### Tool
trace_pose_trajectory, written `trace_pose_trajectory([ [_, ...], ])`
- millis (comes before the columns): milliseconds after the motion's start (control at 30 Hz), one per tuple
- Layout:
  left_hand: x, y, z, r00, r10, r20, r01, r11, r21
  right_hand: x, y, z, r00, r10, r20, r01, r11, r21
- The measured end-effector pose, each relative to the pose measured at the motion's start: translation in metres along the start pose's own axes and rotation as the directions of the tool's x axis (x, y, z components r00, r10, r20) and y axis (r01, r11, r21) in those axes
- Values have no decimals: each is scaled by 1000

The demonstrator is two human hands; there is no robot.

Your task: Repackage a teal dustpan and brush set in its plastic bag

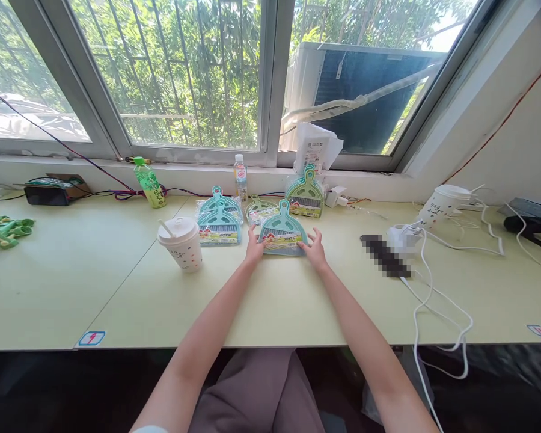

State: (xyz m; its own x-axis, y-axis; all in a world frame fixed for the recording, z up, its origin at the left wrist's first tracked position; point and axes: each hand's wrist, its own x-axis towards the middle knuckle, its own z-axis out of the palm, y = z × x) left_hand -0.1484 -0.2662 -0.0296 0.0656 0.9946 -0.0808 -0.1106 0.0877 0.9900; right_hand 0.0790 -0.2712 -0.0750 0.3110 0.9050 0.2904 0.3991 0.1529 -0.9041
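A teal mini dustpan-and-brush set in clear packaging [282,231] lies flat on the pale yellow table [270,300] straight ahead. My left hand [255,246] grips its left edge and my right hand [314,248] holds its right edge. To the left lies a small stack of similar teal sets [219,221]. Behind are a green set lying flat [260,209] and a stack of green sets [305,195] leaning by the window sill.
A lidded paper cup with a straw [181,243] stands left of my hands. A green drink bottle [148,182] and a small clear bottle [240,177] stand near the sill. Right: a white charger with trailing cables [403,236], another paper cup [442,205]. Far left: green plastic pieces [0,231].
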Motion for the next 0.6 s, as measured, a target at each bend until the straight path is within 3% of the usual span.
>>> trace_pose_trajectory([
  [133, 5, -6, -1, 998, 64, -2, -64, 998, 27, 3, -2, -2, 996, 22, 81, -33, 990, 134],
  [267, 3, -11, 6, 970, 243, -24, -236, 957, 172, 1, -12, -8, 1000, -26, 6, 24, 982, 189],
  [367, 9, -9, 21, 927, 375, -2, -352, 874, 335, 6, -13, -18, 991, -49, -124, 61, 994, 92],
  [467, 28, -1, 41, 902, 417, 114, -422, 794, 436, 23, -5, -33, 973, -73, -221, 55, 995, -89],
  [600, 66, 6, 69, 855, 472, 214, -509, 686, 521, 63, 11, -48, 936, -226, -269, 164, 958, -235],
])
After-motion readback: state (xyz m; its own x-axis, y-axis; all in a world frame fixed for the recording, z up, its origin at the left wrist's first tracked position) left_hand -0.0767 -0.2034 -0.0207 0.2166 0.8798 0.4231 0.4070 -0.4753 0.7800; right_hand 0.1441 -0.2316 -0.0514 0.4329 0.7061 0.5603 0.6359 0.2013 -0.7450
